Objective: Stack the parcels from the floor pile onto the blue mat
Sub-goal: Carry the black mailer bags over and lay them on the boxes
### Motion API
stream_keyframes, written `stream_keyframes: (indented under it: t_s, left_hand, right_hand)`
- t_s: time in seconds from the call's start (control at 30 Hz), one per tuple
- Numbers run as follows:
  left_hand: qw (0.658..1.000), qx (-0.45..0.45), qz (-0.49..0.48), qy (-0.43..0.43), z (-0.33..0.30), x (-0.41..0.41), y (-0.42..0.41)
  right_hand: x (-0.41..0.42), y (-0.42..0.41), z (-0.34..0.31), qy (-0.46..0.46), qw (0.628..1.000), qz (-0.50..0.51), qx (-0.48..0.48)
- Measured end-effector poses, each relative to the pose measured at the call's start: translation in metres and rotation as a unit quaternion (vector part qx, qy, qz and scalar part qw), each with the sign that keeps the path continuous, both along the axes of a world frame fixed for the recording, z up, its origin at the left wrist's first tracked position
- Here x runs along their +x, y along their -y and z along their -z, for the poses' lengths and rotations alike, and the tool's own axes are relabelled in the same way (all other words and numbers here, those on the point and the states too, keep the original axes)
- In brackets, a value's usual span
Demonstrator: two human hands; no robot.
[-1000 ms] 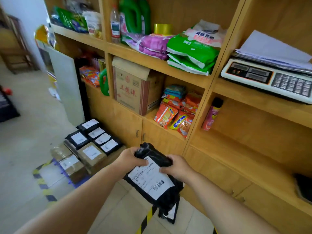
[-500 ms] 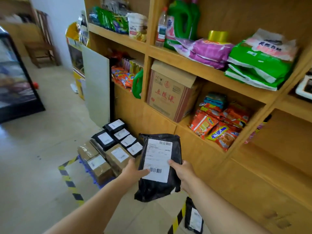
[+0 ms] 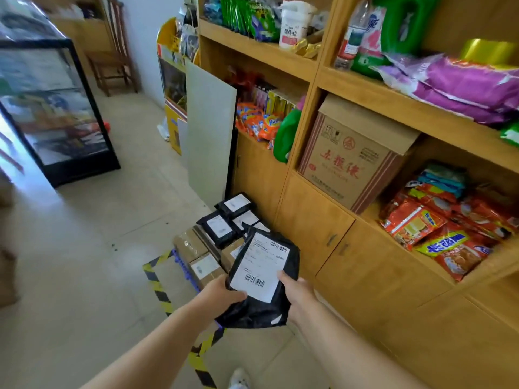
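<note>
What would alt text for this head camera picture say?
Two bare hands, left and right, hold a black plastic mailer with a white label above labelled parcels stacked on a blue mat beside wooden shelves.

Cardboard box [image 3: 348,161] on wooden shelf [image 3: 393,108]; green jug [image 3: 285,136] beside; glass cabinet [image 3: 53,108] left.

Black labelled parcel [image 3: 264,279] held above stacked parcels [image 3: 216,234]
</note>
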State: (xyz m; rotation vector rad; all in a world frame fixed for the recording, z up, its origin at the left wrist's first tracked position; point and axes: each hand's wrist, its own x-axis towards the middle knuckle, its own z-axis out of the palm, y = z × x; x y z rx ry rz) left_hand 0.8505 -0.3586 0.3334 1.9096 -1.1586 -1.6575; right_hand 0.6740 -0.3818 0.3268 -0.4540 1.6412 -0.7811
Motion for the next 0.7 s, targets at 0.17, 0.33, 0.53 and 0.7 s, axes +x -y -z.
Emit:
stream_keyframes:
  t_s: [0.17, 0.33, 0.53, 0.7]
  left_hand:
    - [0.999, 0.007, -0.045, -0.011, 0.000, 0.032, 0.050]
    - [0.991, 0.019, -0.123, -0.042, -0.004, 0.080, 0.106]
    - [0.983, 0.033, -0.155, -0.094, -0.007, 0.143, 0.159]
    - [0.985, 0.038, -0.126, -0.108, -0.007, 0.203, 0.191]
  right_hand:
    - [0.039, 0.062, 0.011, 0.021, 0.999, -0.026, 0.019]
    - [0.087, 0.133, 0.003, 0.027, 0.997, -0.066, 0.040]
    - [0.131, 0.217, -0.005, 0.051, 0.997, -0.057, 0.029]
    - [0.176, 0.266, -0.002, 0.058, 0.997, -0.029, 0.037]
